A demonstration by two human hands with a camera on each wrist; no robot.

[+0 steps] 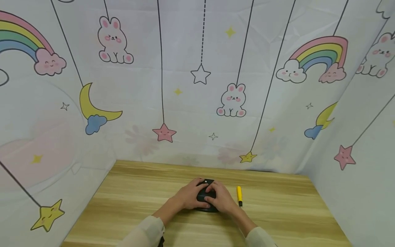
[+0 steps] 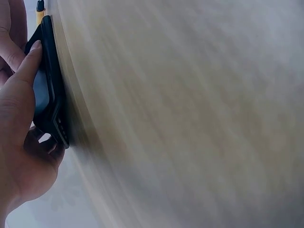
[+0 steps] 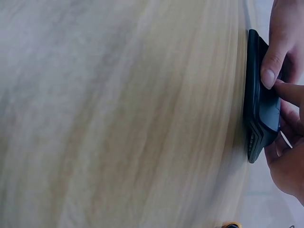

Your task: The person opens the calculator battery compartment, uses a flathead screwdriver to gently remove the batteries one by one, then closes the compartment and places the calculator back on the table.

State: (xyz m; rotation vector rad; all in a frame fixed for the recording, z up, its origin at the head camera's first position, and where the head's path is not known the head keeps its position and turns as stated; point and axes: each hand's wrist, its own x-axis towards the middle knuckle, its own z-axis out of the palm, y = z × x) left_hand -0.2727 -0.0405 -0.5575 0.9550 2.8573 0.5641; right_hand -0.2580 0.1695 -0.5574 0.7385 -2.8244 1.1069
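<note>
A flat black plastic device [image 1: 202, 195] with a sloped top lies on the wooden table, with one small pale spot near its far end. My left hand [image 1: 189, 196] grips its left side; in the left wrist view the thumb lies along the top and the other fingers bend about the far edge of the device [image 2: 42, 92]. From the right, my right hand [image 1: 223, 198] holds the same device, its thumb on top and fingers at the edge, as the right wrist view shows with the device [image 3: 269, 111]. Its underside is hidden.
To the right of my right hand lies a screwdriver [image 1: 239, 195] with a yellow handle and black collar. The wooden table [image 1: 287, 209] meets a white cloth backdrop [image 1: 191, 106] printed with rabbits, stars and rainbows, at the back and both sides.
</note>
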